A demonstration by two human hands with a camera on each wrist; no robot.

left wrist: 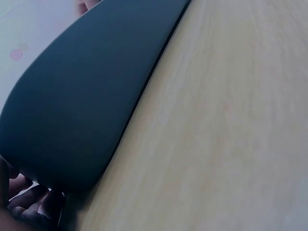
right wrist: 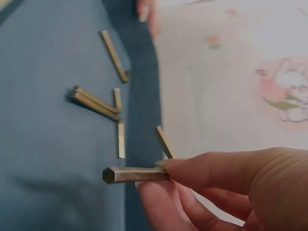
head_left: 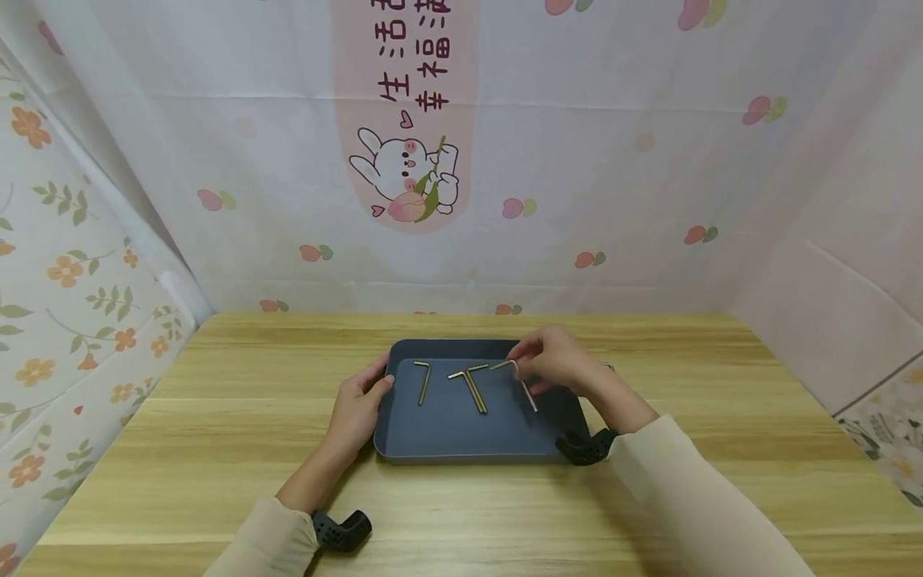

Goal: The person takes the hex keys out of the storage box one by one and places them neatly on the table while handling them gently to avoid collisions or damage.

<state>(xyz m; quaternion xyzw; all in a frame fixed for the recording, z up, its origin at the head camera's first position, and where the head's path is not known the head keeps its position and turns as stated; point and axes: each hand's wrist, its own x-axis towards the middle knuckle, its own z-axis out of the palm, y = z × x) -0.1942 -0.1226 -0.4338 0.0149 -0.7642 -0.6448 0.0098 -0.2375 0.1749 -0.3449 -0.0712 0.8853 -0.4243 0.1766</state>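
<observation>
A dark blue-grey tray lies on the table, and my left hand grips its left side with the thumb at the rim. Curled fingers of that hand show at the tray's end in the left wrist view. Above the tray's right part, my right hand pinches an L-shaped hex key between thumb and fingers. Its long arm slants down toward the tray floor. One brass-coloured hex key rests alone at the tray's left. Two more hex keys lie side by side near the middle, short arms pointing apart.
The wood-grain table extends around the tray. Behind it hangs a pale printed curtain, with a floral cloth at the left. Black wrist devices sit on both wrists. Something small and pale shows behind the right wrist, unclear.
</observation>
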